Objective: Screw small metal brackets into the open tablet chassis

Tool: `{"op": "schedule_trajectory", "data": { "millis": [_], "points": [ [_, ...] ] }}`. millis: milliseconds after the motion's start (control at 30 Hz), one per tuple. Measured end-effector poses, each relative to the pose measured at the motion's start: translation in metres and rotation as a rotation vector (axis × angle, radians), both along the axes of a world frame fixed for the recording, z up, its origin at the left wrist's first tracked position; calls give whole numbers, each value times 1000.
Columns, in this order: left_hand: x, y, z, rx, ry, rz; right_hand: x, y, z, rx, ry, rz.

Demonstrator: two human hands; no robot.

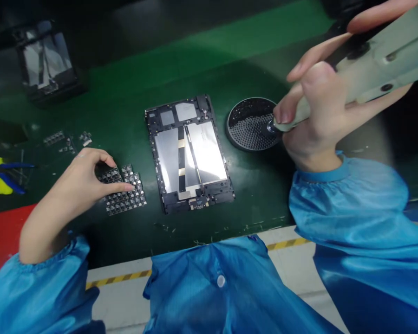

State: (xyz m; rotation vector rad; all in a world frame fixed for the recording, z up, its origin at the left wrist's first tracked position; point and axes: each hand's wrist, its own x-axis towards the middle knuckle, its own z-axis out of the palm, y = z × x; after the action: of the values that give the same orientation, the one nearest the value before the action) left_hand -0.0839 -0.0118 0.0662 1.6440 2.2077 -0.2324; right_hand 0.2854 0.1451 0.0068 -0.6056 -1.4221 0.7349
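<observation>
As I watch from the head view, the right hand (320, 111) is wrapped around an electric screwdriver (369, 76), its long axis sloping from 2 o'clock to a tip pointing toward 8, at the screw tray (245, 113). Mid-view lies an opened tablet (209, 153), long axis nearly 12-to-6, tilted toward 11 and 5. At its 8 o'clock, the left hand (81, 178) has thumb and forefinger apart at small circuit boards (134, 197); whether they pinch one, I cannot tell.
</observation>
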Motion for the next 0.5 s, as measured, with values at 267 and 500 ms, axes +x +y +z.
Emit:
{"op": "schedule_trajectory", "data": {
  "millis": [267,500],
  "points": [
    [-2,11,9,80,-312,166,3,1,-7,51,-49,24],
    [-9,14,2,115,-369,113,15,-1,-18,-65,-98,-11]
  ]
}}
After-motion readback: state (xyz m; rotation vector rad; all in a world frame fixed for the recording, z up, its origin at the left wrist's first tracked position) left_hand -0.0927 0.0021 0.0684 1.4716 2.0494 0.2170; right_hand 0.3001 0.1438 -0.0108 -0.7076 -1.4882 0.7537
